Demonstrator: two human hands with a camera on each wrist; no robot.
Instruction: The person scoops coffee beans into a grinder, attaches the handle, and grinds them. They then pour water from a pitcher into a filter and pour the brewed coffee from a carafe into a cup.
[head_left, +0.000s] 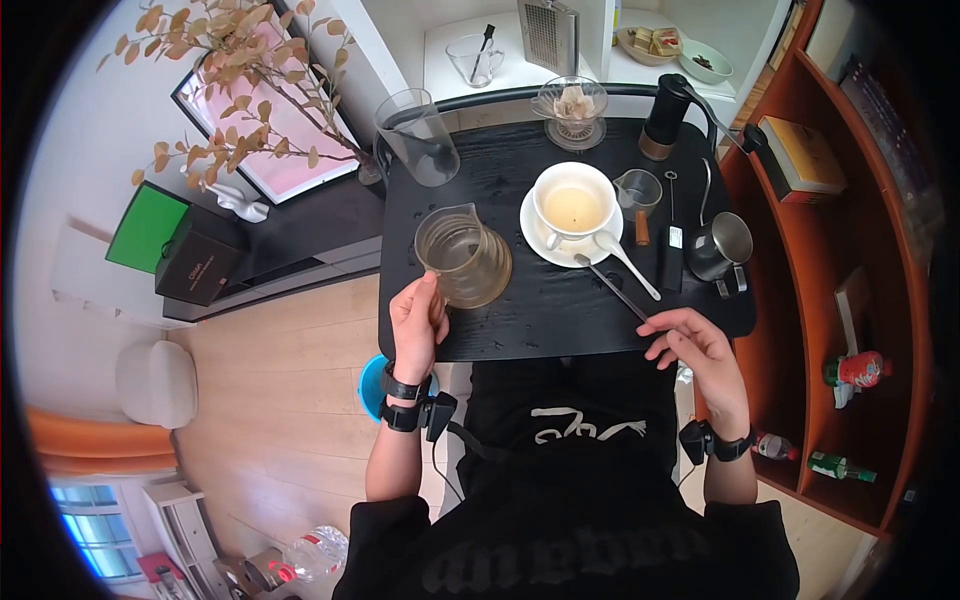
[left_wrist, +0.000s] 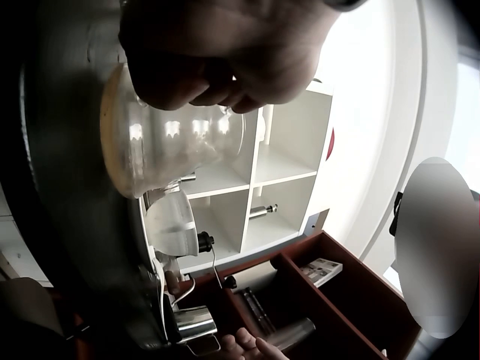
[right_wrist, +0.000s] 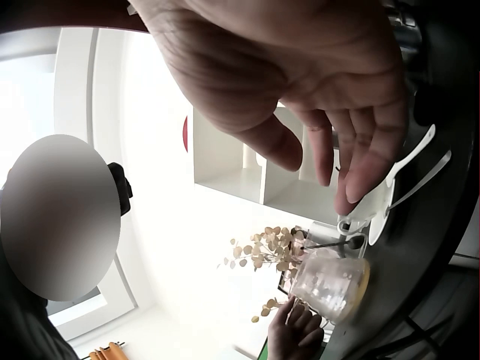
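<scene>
My left hand (head_left: 418, 325) has thumb and fingers curled round the handle of a glass jug (head_left: 485, 265), which stands upright on the black table near its left side. The same jug (left_wrist: 176, 142) shows below the left hand (left_wrist: 225, 52) in the left wrist view. My right hand (head_left: 700, 360) is at the table's front edge with fingers loosely bent, nothing in them, beside the end of a metal spoon (head_left: 612, 287). That spoon leans on a saucer (head_left: 533, 228) bearing a white cup (head_left: 573, 205) of pale liquid and a white spoon (head_left: 632, 268).
Behind are a glass cylinder (head_left: 418, 140), a glass dripper (head_left: 575, 120) and a black grinder (head_left: 662, 120). To the right stand a small glass cup (head_left: 638, 188), a black frother (head_left: 672, 255) and a steel pitcher (head_left: 720, 245). A brown bookshelf (head_left: 800, 320) flanks the right side.
</scene>
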